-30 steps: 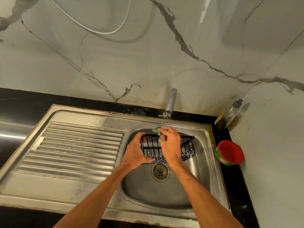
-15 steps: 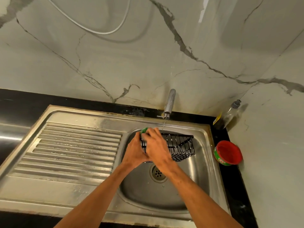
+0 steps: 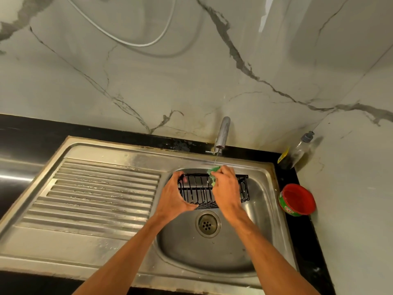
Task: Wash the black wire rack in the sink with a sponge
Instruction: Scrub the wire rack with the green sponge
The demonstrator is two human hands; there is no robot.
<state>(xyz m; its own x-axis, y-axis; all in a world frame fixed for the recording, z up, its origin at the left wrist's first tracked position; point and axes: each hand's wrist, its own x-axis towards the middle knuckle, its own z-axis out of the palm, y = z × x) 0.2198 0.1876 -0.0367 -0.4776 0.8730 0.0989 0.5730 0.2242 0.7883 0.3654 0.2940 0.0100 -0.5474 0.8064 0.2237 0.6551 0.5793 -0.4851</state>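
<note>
The black wire rack (image 3: 197,191) is held over the steel sink basin (image 3: 212,252), under a thin stream from the tap (image 3: 222,133). My left hand (image 3: 172,196) grips the rack's left end, thumb under and fingers over the top. My right hand (image 3: 226,186) holds a green sponge (image 3: 213,173) pressed against the rack's back rim near its middle. Most of the sponge is hidden by my fingers. The rack's right end sticks out past my right hand.
A ribbed steel draining board (image 3: 95,194) lies left of the basin. The drain (image 3: 208,224) sits below the rack. A red-lidded green tub (image 3: 296,200) and a clear dispenser bottle (image 3: 297,151) stand on the black counter at the right, in the wall corner.
My right hand slid the sponge from the rack's left end back to the right, toward the middle of the rim. My left hand kept its grip on the left end.
</note>
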